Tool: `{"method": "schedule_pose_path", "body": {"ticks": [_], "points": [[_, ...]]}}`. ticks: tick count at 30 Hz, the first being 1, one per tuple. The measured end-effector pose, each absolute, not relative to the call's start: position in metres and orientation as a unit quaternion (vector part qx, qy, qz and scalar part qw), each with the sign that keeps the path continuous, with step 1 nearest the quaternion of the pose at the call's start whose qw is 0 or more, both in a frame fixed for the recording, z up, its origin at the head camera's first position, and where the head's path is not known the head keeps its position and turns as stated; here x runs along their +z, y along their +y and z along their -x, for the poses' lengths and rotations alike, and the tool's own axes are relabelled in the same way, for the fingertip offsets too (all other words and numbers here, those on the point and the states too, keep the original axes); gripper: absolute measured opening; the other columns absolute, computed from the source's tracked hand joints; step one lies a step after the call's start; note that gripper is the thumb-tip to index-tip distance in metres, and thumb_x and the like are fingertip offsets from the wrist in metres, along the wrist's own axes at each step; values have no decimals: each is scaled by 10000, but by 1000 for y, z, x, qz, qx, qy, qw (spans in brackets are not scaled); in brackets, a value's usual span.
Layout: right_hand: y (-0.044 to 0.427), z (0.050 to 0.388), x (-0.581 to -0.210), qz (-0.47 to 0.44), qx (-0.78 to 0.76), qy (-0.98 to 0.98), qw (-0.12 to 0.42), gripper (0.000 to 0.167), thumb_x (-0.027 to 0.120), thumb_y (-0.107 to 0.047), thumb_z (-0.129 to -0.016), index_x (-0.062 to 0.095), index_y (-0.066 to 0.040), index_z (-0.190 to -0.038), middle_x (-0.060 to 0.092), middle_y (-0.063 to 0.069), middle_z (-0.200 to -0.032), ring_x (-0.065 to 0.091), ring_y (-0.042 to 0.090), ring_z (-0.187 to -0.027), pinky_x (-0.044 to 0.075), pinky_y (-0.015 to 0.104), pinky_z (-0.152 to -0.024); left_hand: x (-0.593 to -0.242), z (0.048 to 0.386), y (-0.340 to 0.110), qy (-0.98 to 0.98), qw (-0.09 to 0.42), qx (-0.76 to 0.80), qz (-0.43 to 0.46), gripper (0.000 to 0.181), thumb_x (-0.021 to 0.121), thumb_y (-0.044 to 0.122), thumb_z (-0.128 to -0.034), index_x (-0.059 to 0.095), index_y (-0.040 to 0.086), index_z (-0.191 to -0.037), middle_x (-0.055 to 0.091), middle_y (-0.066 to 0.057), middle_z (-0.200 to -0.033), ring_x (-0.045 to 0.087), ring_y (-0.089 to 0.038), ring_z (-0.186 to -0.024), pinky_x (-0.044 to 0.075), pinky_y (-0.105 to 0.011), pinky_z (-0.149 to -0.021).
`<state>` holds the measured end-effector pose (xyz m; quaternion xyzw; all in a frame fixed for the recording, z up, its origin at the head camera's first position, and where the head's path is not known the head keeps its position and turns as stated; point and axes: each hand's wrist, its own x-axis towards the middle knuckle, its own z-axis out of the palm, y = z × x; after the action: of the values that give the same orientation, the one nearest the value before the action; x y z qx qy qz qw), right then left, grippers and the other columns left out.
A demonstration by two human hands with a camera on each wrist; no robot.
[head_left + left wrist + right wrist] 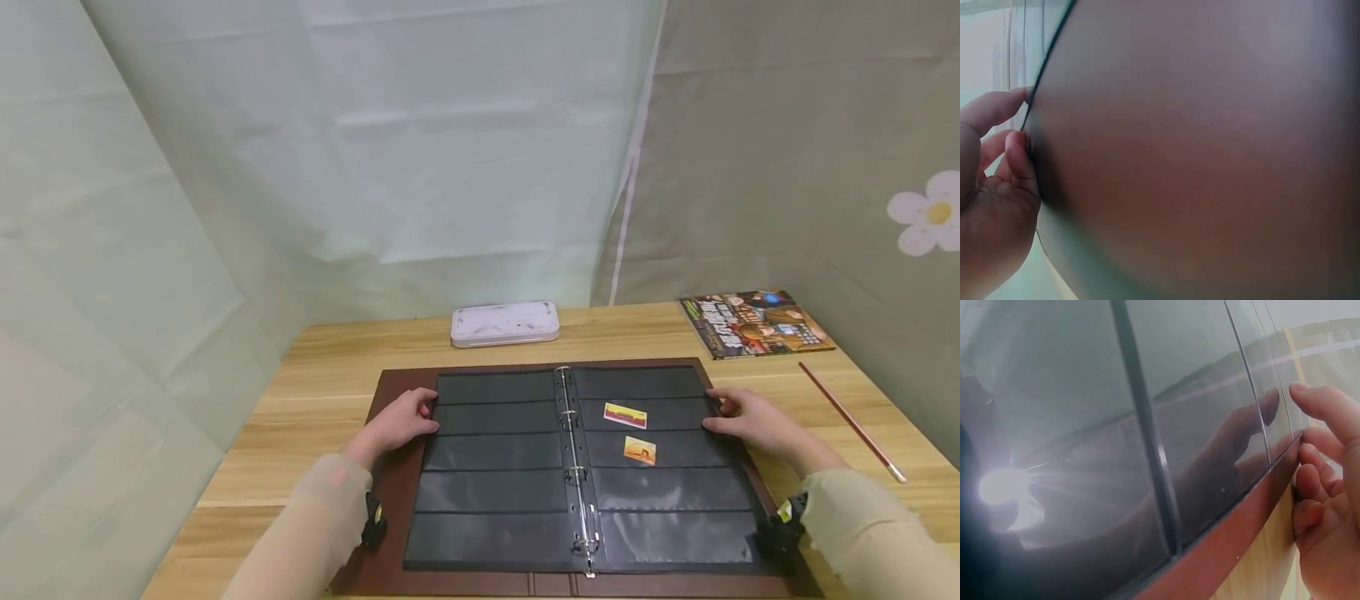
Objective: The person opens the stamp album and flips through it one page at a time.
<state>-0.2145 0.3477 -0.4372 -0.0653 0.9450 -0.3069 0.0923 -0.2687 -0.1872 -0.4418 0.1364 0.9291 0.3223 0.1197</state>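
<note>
The binder (495, 454) lay spread on the desk (251, 471) between left hand (401, 419) and right hand (757, 425), rings (576, 473) running away from the person. Each relaxed grip touched an outer edge, nothing visibly pinched.

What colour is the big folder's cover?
The folder's cover is dark reddish brown; it shows best in the head view.

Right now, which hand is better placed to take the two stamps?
Probably the right hand: it is at the outer edge of the right page, where the upper stamp and lower stamp lie. The left hand is at the left page, across the metal rings.
</note>
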Motion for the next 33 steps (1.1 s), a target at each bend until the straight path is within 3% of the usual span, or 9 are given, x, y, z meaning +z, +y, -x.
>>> {"method": "schedule_pose_path", "body": {"ticks": [9, 26, 33], "points": [[343, 213, -436, 41, -332, 938, 88, 692, 629, -374, -889, 406, 128, -1310, 509, 112, -959, 479, 263, -881, 390, 369, -717, -443, 269, -191, 923, 117, 338, -140, 503, 682, 83, -834, 487, -54, -1276, 471, -63, -837, 448, -182, -747, 368, -308, -677], [342, 212, -442, 36, -354, 933, 59, 629, 600, -361, -912, 419, 94, -1306, 536, 255, -1111, 505, 400, -1023, 431, 485, -788, -446, 268, -192, 924, 125, 335, -132, 505, 664, 95, -862, 459, -48, -1302, 459, -58, -837, 438, -174, -744, 363, -315, -690], [342, 206, -436, 46, -381, 923, 42, 571, 598, -267, -924, 405, 91, -1324, 564, 244, -1088, 543, 343, -981, 467, 378, -736, -446, 269, -191, 922, 129, 336, -139, 515, 670, 113, -863, 457, -48, -1303, 461, -59, -829, 439, -171, -741, 363, -312, -686]]}}
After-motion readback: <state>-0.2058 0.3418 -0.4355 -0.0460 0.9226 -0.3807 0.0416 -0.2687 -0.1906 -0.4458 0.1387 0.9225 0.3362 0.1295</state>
